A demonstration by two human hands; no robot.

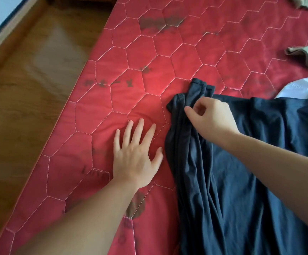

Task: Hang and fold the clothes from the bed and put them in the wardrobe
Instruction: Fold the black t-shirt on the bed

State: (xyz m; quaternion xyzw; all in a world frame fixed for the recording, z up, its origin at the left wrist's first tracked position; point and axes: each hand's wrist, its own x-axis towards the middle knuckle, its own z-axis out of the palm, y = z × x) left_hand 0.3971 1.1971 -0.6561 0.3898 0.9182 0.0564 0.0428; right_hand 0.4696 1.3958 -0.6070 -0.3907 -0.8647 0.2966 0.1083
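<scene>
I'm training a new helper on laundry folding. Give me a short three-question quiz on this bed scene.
1. True or false: the left hand grips the dark garment.
2. Which hand pinches the garment's bunched end? A) left B) right C) both
3. Fill in: the white cloth lies at the garment's far ____ side.

Key: 1 false, it lies flat on the red quilt; 2 B, the right hand; 3 right.

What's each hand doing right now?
Left hand: open, flat on the red quilt.
Right hand: fingers curled over the dark garment; grip cannot be told.
</scene>
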